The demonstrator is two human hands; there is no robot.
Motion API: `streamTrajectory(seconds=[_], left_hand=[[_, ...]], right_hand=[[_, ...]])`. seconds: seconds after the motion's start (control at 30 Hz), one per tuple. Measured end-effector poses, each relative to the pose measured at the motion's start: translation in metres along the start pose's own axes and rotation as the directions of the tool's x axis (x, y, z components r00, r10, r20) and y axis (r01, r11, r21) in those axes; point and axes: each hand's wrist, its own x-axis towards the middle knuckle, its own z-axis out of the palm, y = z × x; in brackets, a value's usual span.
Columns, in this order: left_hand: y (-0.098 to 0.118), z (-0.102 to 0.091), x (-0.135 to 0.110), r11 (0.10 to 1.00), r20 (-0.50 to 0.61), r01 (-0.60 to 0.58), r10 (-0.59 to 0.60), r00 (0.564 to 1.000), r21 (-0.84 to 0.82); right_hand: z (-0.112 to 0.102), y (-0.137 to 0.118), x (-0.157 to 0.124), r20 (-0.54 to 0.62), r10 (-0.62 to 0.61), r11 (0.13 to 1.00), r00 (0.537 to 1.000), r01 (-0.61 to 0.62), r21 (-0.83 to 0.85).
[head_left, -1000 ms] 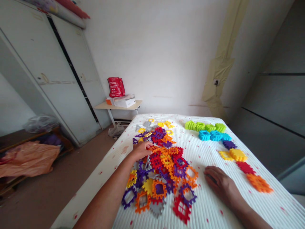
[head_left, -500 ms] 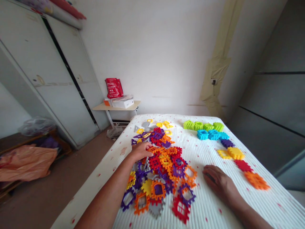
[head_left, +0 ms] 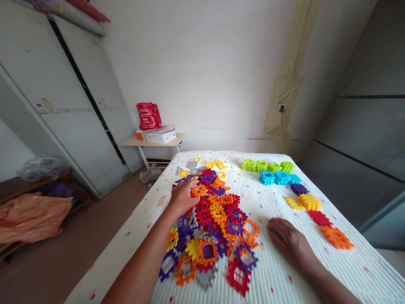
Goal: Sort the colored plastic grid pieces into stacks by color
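- The white ribbed bed (head_left: 363, 261) carries everything. Its edge runs just to the left of the left hand (head_left: 182, 197), so pieces pushed outward from there could slide off onto the floor.
- The loose heap of red, orange, purple, yellow and grey plastic interlocking tiles (head_left: 218, 215) lies between the 2 hands and reaches under the left hand's fingers. Its toothed edges are tangled, so lifting 1 tile may drag neighbours along or scatter them.
- The row of lime-green and sky-blue plastic tile stacks (head_left: 272, 171) sits well beyond the right hand (head_left: 286, 241). A wide sweep of that arm could topple the stacks or mix their colours.
- The left hand's fingers curl down onto the heap's far-left part. I cannot tell whether they pinch a tile. A shallow hold on a toothed rim could slip.
- The right hand lies flat, palm down and fingers together, on bare bed just right of the heap, holding nothing. Leaning on it may dent the soft surface and let nearby tiles creep towards it.
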Motion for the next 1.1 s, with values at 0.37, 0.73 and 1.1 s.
streamTrajectory(seconds=[0.37, 0.73, 1.1], left_hand=[[0.073, 0.043, -0.068, 0.923, -0.264, -0.362, 0.385, 0.884, 0.134], [0.095, 0.052, -0.078, 0.842, -0.254, -0.469, 0.531, 0.808, 0.268], [0.100, 0.054, -0.080, 0.776, -0.237, -0.542, 0.621, 0.748, 0.322]], right_hand=[[-0.004, -0.047, 0.024, -0.178, 0.166, 0.953, 0.970, -0.112, 0.280], [0.007, -0.085, 0.046, -0.030, 0.183, 0.843, 0.983, -0.141, 0.519], [0.003, -0.086, 0.050, 0.061, 0.154, 0.769, 0.986, -0.158, 0.619]])
